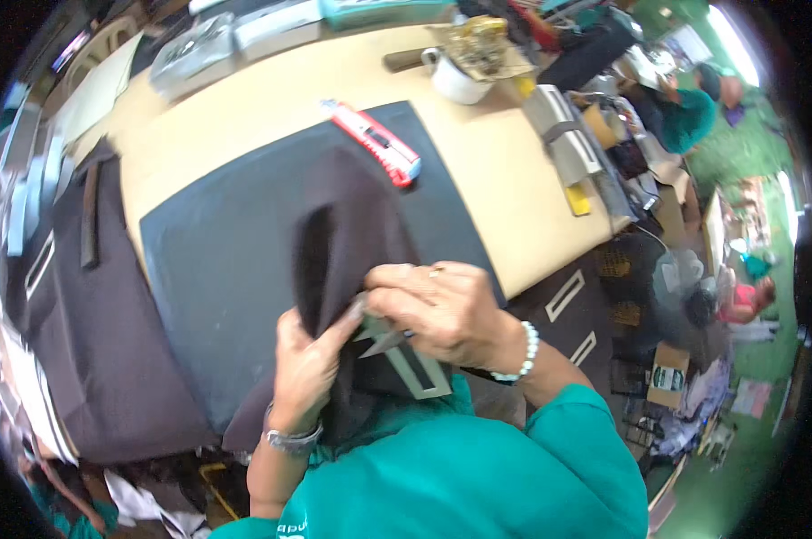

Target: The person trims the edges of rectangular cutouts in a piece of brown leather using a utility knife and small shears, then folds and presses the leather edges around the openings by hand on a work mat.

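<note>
Two hands are seen in the lower centre of the frame, both engaged on a piece of dark brown fabric (352, 242). The fabric is laid over a dark cutting mat (217, 269) on the tan worktop (478, 153) and is raised into a fold just above the hands. The fold is pinched by the left hand (303, 368), with the thumb pressed against the cloth. A small pair of scissors (383, 340) is gripped by the right hand (442, 310), the blades being pointed toward the left thumb at the fabric edge. A pale rectangular frame piece (419, 370) is visible just below the right hand. A red and white utility knife (375, 142) is located on the mat, upper centre. A white mug (455, 79) stands near the top of the frame. More brown fabric (92, 359) is stacked at the left.
</note>
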